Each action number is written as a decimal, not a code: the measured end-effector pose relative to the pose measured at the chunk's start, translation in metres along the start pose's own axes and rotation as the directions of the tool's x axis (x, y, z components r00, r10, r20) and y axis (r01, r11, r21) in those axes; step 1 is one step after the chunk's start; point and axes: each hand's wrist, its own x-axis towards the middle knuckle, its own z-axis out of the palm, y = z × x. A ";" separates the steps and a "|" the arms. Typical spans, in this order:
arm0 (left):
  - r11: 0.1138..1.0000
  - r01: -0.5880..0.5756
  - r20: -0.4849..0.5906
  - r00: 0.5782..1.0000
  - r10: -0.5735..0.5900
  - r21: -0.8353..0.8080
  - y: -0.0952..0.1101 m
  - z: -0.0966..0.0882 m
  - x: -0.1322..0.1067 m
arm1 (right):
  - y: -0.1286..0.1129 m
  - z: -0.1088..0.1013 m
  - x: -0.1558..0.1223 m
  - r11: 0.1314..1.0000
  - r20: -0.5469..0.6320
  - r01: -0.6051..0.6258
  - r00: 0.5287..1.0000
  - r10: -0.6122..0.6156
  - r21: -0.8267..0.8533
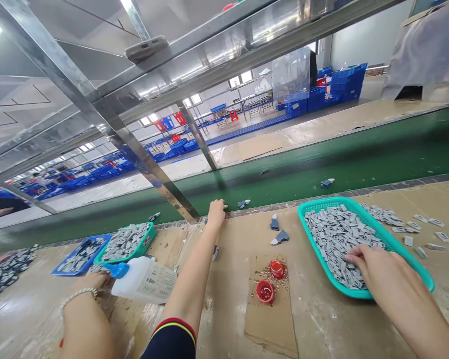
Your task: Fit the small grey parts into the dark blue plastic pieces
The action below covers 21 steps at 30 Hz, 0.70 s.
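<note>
The right hand (370, 264) lies palm down with its fingers spread, pressing lightly into a heap of small grey pieces (336, 239) in a teal plastic basket tray (415, 264) on the right of the bench (314, 319). It pinches nothing that can be seen. A few loose grey pieces (415, 239) lie on the bench just beyond the tray. Two more arms enter on the left, and which is the person's own left cannot be told. One hand (216, 214), above a dark striped cuff, curls at the near edge of the green conveyor belt (284, 194), its grip hidden. The other hand (92, 281), with a beaded bracelet, rests beside a white plastic bottle (144, 279), partly hidden behind it. Two red caps (265, 291) sit on a cardboard sheet (269, 329) mid-bench. Flat, low fingers look the surest way to work so loose a heap, as the pieces lie close to the tray's rim.
</note>
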 end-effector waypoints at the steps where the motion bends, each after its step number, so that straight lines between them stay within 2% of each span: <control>1: 1.000 -0.002 0.002 1.000 0.002 -0.021 -0.001 -0.003 -0.002 | -0.005 -0.003 0.002 1.000 0.003 0.000 1.000 0.000 -0.028; 4: 0.992 -0.025 -0.010 1.000 0.024 -0.124 0.007 -0.012 -0.009 | -0.024 -0.015 0.008 0.997 0.007 -0.054 0.999 0.054 -0.050; 7: 0.956 -0.070 -0.035 0.997 0.062 -0.286 0.025 -0.020 -0.031 | -0.038 -0.024 0.012 0.989 0.054 -0.145 0.988 0.144 0.015; 10: 0.866 -0.108 -0.024 0.994 0.110 -0.489 0.044 -0.031 -0.075 | -0.045 -0.030 0.013 0.960 0.094 -0.177 0.983 0.160 0.217; 13: 0.760 -0.087 0.015 0.992 0.127 -0.644 0.058 -0.045 -0.133 | -0.052 -0.036 0.012 0.879 0.144 -0.158 0.984 0.103 0.451; 15: 0.693 -0.018 0.038 0.997 0.066 -0.720 0.064 -0.056 -0.170 | -0.058 -0.041 0.010 0.810 0.228 -0.168 0.973 0.043 0.562; 17: 0.574 0.122 0.093 0.992 -0.080 -0.810 0.067 -0.063 -0.203 | -0.064 -0.045 0.008 0.733 0.325 -0.213 0.946 -0.012 0.646; 19: 0.450 0.239 0.147 0.962 -0.229 -0.860 0.069 -0.065 -0.230 | -0.069 -0.047 0.007 0.643 0.390 -0.269 0.919 -0.050 0.717; 21: 0.355 0.302 0.176 0.922 -0.345 -0.885 0.072 -0.062 -0.252 | -0.074 -0.047 0.005 0.535 0.431 -0.321 0.898 -0.092 0.782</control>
